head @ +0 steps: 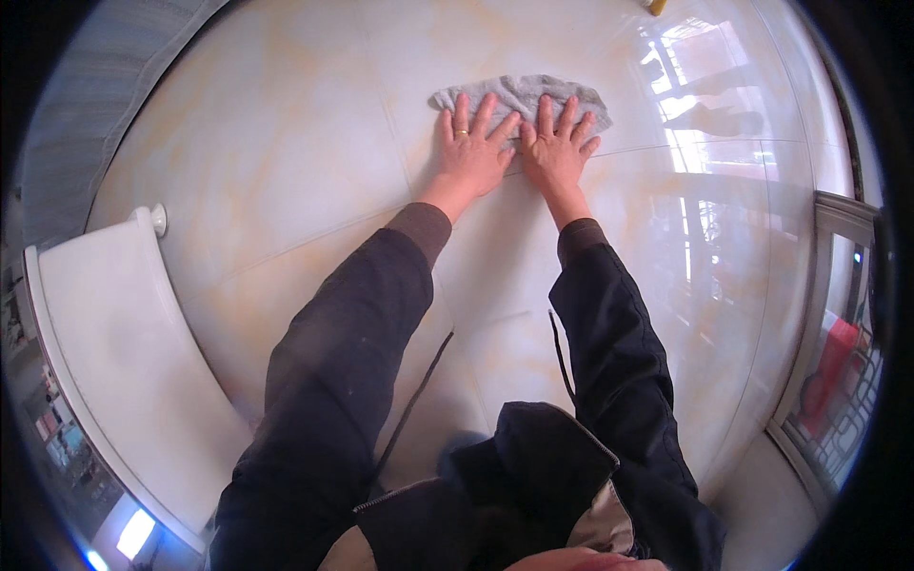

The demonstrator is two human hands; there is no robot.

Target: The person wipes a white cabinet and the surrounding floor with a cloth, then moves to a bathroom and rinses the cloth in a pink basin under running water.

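A crumpled grey cloth (525, 89) is spread on glossy, marble-patterned tiles (300, 128). My left hand (477, 146) lies palm down with its fingers apart on the lower left of the cloth, and a gold-coloured ring is on one finger. Close beside it, my right hand (558, 143) is pressed flat on the cloth's right part, fingers also spread. Neither hand is curled around the cloth. The heels of both hands reach past its lower edge, and the cloth beneath the palms and fingers is hidden.
To the left stands a white piece of furniture (136, 335) with a rounded knob (159, 220). Grey fabric (128, 93) hangs or lies at the upper left. A metal-framed window (821, 321) with a grille is at the right. A yellow object (657, 7) touches the top edge.
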